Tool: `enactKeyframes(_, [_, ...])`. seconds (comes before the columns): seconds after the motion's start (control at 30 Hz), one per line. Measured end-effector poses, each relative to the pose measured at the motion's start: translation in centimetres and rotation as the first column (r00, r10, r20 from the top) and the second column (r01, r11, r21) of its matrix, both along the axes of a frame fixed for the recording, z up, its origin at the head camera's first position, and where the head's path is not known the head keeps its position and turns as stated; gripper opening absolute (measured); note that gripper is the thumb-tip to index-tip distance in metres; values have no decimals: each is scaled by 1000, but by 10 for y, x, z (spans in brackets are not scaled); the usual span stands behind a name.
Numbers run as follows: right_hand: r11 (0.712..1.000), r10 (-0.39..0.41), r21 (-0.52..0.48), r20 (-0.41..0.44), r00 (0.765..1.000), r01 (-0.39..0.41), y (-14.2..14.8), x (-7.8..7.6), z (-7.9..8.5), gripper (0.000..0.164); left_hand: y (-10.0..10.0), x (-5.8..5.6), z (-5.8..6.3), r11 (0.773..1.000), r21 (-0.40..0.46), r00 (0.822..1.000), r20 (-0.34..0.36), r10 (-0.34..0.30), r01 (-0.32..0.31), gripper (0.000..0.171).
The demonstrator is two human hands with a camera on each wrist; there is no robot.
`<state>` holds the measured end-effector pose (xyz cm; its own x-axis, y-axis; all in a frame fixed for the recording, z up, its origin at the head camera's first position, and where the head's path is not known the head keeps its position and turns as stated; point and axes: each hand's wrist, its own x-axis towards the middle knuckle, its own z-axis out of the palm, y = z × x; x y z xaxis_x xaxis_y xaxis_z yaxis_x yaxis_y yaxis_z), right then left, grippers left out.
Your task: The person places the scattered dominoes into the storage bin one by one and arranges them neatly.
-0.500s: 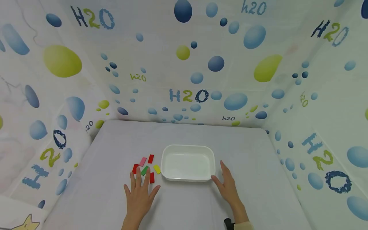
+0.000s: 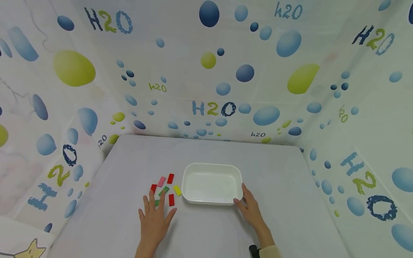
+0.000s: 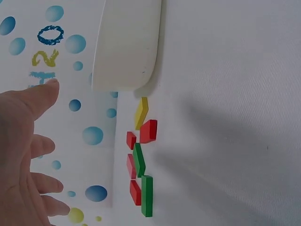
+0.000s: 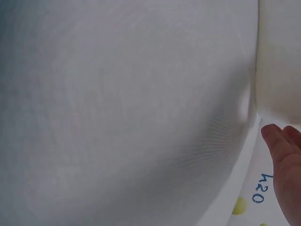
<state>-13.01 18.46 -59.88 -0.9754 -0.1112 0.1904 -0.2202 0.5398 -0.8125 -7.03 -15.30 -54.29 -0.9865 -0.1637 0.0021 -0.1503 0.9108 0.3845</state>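
Note:
A white rectangular tray (image 2: pixel 212 165) stands on the table with nothing in it. My right hand (image 2: pixel 254 213) is at its near right corner, thumb at the front rim and fingertips along the right wall, fingers fairly straight. To the tray's left lie small flat blocks: a yellow block (image 2: pixel 177 190), a pink block (image 2: pixel 161 181), several red blocks and two green ones. My left hand (image 2: pixel 152 224) hovers palm down with spread fingers at the near side of these blocks. One green block (image 2: pixel 157 202) is partly hidden behind its fingertips. The left wrist view shows the left hand (image 3: pixel 21 150) apart from the blocks.
A white cloth (image 2: pixel 206 236) covers the table. Patterned sheets with blue and green dots hang behind and at both sides. A dark band (image 2: pixel 254 251) sits at the right wrist beside a pale sleeve (image 2: pixel 270 252).
My right hand has moved left and in against the tray's corner. My left hand has drawn back slightly, uncovering more of the near green block. Tray and blocks stay put.

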Motion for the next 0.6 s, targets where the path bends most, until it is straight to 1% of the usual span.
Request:
enactKeyframes(0.1, [1000,8,-10,-4,1000,-8,0,-2,-1,78,-8,-3,-1,999,17,999,-17,31,-31,79])
enactKeyframes(0.17, [1000,15,-17,-14,1000,-15,0,-3,-1,79,-15,-6,-2,997,34,996,-50,68,-67,78])
enactKeyframes(0.23, [1000,21,-23,-28,999,-22,-1,-4,-2,79,-23,-8,-3,992,68,988,-105,116,-109,74])
enactKeyframes(0.3, [999,25,-22,-42,999,-26,-1,-5,-3,78,-31,-10,-6,979,125,970,-161,180,-161,69])
enactKeyframes(0.37, [999,24,-23,-44,999,-25,-1,-4,-3,78,-39,-12,-10,957,201,947,-201,250,-210,63])
enactKeyframes(0.43, [999,18,-30,-26,999,-19,0,-4,-3,78,-44,-13,-14,925,278,926,-197,320,-261,58])
enactKeyframes(0.47, [999,16,-31,-18,1000,-17,0,-3,-3,78,-45,-14,-18,908,306,917,-188,351,-285,57])
enactKeyframes(0.6, [999,10,-33,8,1000,-10,1,-2,-3,79,-43,-17,-34,852,363,897,-83,433,-378,59])
